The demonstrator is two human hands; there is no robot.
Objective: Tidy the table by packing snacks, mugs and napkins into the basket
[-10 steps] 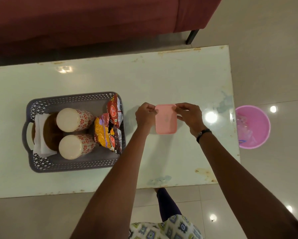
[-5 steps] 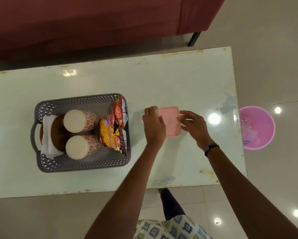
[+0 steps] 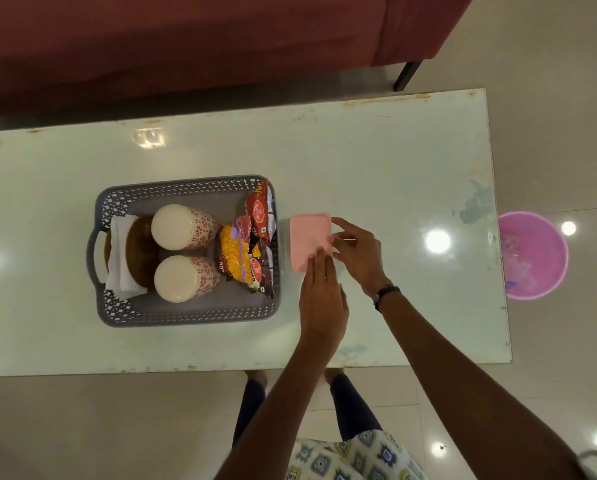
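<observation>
- The table (image 3: 359, 161) is seen from above, worn at its edges; the basket (image 3: 186, 315) is set on its left half, within reach of both arms, presumably so that packing needs little stretching;
- The basket is nearly filled: two mugs (image 3: 183, 227) are laid on their sides in the middle, napkins (image 3: 120, 271) are tucked at the handle end, packets (image 3: 245, 258) are stood along the right wall, probably to save floor space;
- A pink box (image 3: 307, 237) is kept on the table just beside the basket's right wall; it looks like the last item to be packed;
- The left hand (image 3: 321, 299) is laid flat, fingers straight and together, tips pressed on the box's near edge;
- The right hand (image 3: 356, 251) is placed at the box's right edge, fingers loosely curled and touching it; a true pinch cannot be confirmed;
- On one red packet a logo is read as "Haldiram's", though blurred; other print is too small.
</observation>
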